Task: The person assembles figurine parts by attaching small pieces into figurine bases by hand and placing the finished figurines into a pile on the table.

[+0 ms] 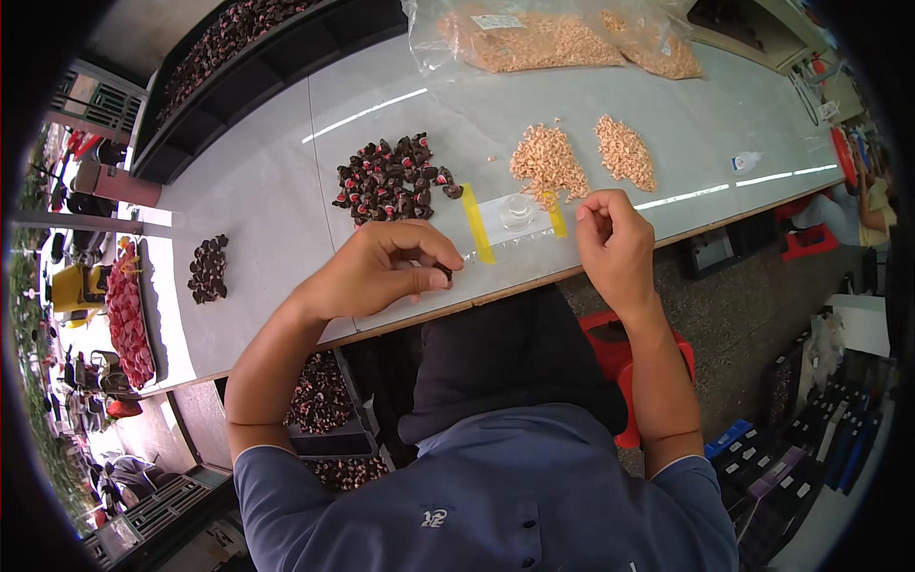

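My left hand is over the table near its front edge, thumb and fingers pinching a small dark piece. Just beyond it lies a pile of dark pieces with pink-red faces. My right hand is closed, thumb against the fingers; whatever is between them is too small or hidden to make out. Near its fingertips sits a pile of small beige pieces, with a second beige pile to the right. Between my hands a small clear round item rests between two yellow tape strips.
Plastic bags of beige pieces lie along the far edge. A black tray of dark pieces stands at the far left, and a small dark cluster lies left. Beneath the table is a crate; a red stool is below. Another person sits far right.
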{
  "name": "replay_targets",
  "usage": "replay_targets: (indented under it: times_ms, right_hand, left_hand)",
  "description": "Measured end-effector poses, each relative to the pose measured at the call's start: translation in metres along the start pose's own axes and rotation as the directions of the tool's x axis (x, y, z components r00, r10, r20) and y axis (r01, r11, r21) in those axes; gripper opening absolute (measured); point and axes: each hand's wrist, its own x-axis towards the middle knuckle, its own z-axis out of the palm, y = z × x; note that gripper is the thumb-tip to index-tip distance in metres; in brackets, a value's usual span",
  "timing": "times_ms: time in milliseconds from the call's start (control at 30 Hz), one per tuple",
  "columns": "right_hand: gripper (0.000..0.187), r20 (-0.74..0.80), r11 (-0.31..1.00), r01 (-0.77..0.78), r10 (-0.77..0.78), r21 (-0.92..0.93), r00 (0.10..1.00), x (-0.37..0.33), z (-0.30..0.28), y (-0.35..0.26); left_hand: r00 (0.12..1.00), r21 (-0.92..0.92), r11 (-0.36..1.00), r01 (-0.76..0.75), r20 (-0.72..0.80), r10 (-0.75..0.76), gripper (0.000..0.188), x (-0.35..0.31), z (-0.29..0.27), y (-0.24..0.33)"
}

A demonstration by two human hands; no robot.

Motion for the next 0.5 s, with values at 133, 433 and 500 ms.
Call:
replay_targets:
  times_ms: [133,433,500]
  right_hand:
    - [0.011,0.045,0.998,0.068,-0.068,0.004,0.997,-0.011,-0.011,-0.017]
    - [0.023,0.267,0.949,0.257,-0.3,0.182,0.916,-0.021,0.027,-0.057]
    - [0.024,0.269,0.941,0.293,-0.329,0.166,0.905,-0.019,0.034,-0.059]
  left_hand:
    - [0.987,-0.196,0.975,0.108,0.138,-0.082,0.019,0.021,0.0,-0.011]
    - [0.973,-0.281,0.94,0.195,0.179,-0.148,0.021,0.017,-0.002,-0.018]
    - [0.972,-0.27,0.941,0.204,0.169,-0.162,0.02,0.016,-0.002,-0.018]
